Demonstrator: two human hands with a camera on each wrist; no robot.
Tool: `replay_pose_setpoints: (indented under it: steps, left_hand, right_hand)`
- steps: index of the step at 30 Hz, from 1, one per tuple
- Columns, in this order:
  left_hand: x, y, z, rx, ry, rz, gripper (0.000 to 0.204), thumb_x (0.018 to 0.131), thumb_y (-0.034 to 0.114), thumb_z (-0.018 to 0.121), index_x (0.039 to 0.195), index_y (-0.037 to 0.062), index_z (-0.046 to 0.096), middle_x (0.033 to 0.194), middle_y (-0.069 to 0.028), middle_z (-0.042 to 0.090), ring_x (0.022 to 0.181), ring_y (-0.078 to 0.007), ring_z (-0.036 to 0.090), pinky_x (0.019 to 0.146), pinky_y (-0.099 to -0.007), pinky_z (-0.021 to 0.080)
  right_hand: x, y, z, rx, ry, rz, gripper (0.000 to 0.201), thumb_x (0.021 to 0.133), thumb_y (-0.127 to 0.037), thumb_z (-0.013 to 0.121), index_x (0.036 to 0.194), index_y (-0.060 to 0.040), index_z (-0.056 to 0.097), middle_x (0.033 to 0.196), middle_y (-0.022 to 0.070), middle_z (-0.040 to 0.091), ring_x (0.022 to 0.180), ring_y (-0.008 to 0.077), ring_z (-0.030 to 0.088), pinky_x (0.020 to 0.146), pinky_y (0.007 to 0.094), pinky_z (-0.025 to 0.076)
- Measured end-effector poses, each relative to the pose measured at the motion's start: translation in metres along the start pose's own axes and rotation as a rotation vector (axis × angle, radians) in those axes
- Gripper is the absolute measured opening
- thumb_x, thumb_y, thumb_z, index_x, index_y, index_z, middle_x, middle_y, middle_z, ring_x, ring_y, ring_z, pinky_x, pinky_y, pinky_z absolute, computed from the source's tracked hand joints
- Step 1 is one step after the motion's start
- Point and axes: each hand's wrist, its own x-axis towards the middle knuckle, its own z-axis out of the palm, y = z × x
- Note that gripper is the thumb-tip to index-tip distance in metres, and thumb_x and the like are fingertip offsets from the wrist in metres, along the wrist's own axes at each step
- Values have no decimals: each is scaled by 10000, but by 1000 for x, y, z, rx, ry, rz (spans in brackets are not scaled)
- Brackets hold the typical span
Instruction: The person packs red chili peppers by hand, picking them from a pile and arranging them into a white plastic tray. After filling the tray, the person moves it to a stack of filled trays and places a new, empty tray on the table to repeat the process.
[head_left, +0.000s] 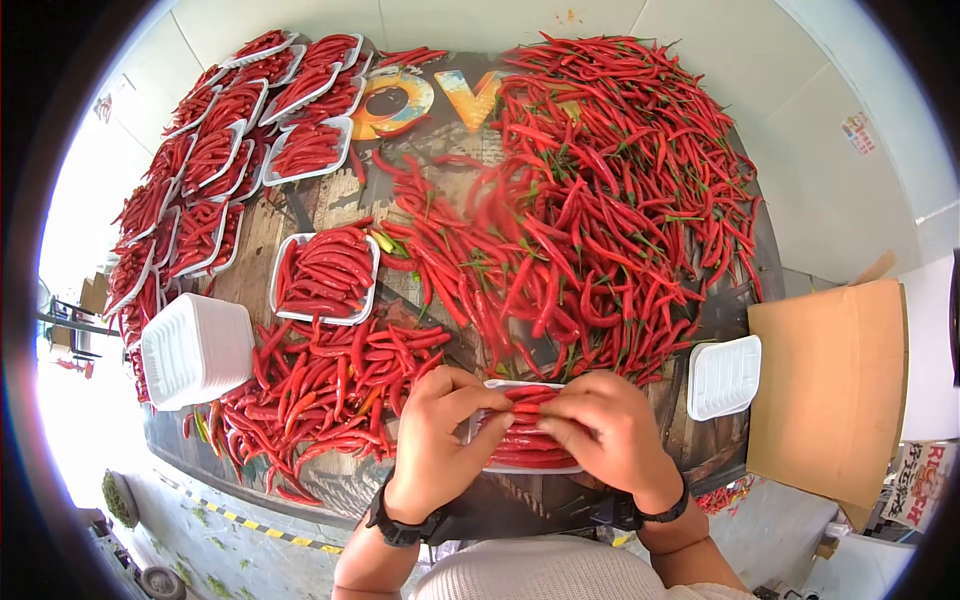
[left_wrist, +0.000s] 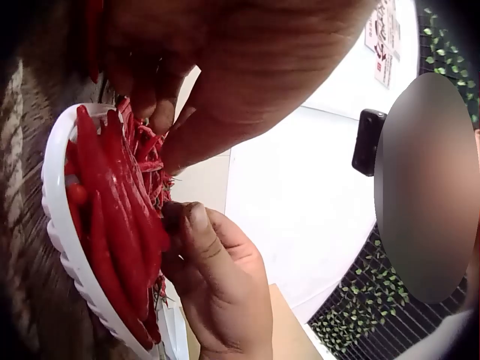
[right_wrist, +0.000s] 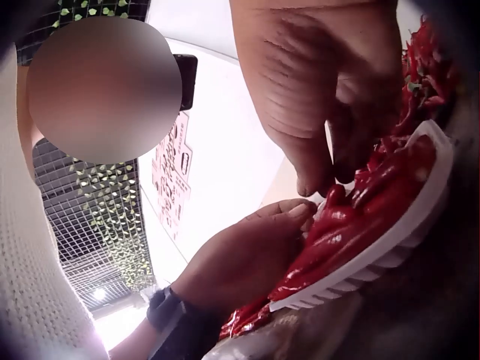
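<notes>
At the near table edge, a white tray (head_left: 535,470) holds red chilies (head_left: 530,442) lying side by side. Over its left end, the left hand (head_left: 440,435) pinches the end of a chili between thumb and fingers. The right hand (head_left: 610,430) pinches at the same row of chilies from the right, its fingertips a short way from the left ones. In the left wrist view the tray rim (left_wrist: 54,176) curves round glossy chilies (left_wrist: 112,217), with the right hand (left_wrist: 225,277) beyond. The right wrist view shows the left hand (right_wrist: 247,247) at the tray's far end.
A filled tray (head_left: 325,278) lies beyond a loose chili pile (head_left: 330,385). Stacked empty trays (head_left: 200,350) stand left, filled trays (head_left: 210,155) behind them. A big chili heap (head_left: 620,200) covers the right back. An empty tray (head_left: 724,377) and cardboard (head_left: 830,380) are at right.
</notes>
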Motion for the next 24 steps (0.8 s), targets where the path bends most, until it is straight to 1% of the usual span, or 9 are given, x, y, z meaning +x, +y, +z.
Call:
replay_pose_setpoints:
  steps: [3,7,12,16,18,19,21,22,24]
  left_hand:
    - [-1,0,0,-39,22,-2,177,744,47,833,908,60,767,893,-73,632,845,-228,632,757,-337,506]
    - [-1,3,-1,-79,35,-9,165,753,49,826,907,61,767,881,-72,635,826,-223,631,749,-333,502]
    - [-3,5,0,-80,35,42,152,762,45,816,905,56,765,870,-72,637,813,-217,631,736,-331,502]
    - [-3,3,-1,-92,51,46,151,765,50,818,907,56,766,871,-76,640,814,-220,633,736,-331,504]
    - [-4,3,-2,-102,64,45,150,768,52,819,908,56,767,872,-77,642,815,-221,634,736,-330,506]
    - [-4,3,-3,-100,61,50,148,770,51,820,908,56,767,874,-79,643,816,-222,636,736,-329,507]
    - [-4,3,-3,-101,64,54,146,771,51,820,908,57,768,876,-80,645,817,-222,638,736,-328,508]
    - [-3,3,-3,-103,69,67,149,771,51,822,909,56,767,878,-81,646,821,-223,641,737,-327,510]
    - [-3,3,-2,-105,76,83,151,771,51,824,911,55,767,880,-81,648,825,-224,644,739,-327,511]
  right_hand:
    - [2,5,-7,-97,212,31,243,805,-46,786,1031,-32,699,906,126,679,853,345,651,765,432,514]
    - [10,12,-7,-177,344,94,281,801,-26,770,1069,-35,688,973,151,665,951,352,629,825,434,493]
    - [25,20,-3,-308,360,76,254,803,-45,774,1041,-41,687,941,145,660,920,359,629,807,441,492]
    - [26,25,-1,-305,280,98,202,798,-29,762,978,-43,672,898,129,673,894,366,635,793,440,496]
    - [20,26,-4,-189,286,155,182,822,-18,752,987,-36,677,906,127,681,895,302,662,792,380,508]
    - [16,23,-7,-192,282,148,182,822,-18,752,987,-36,677,906,127,681,895,302,662,792,380,508]
    - [8,15,-16,121,208,368,164,883,-17,736,1031,-27,668,945,71,694,922,168,665,814,294,505]
    - [4,17,-19,117,205,365,164,883,-17,736,1031,-27,668,945,71,694,922,168,665,814,294,505]
    - [-3,22,-23,689,183,377,163,931,-33,724,1075,-12,649,1007,15,677,961,72,622,845,238,487]
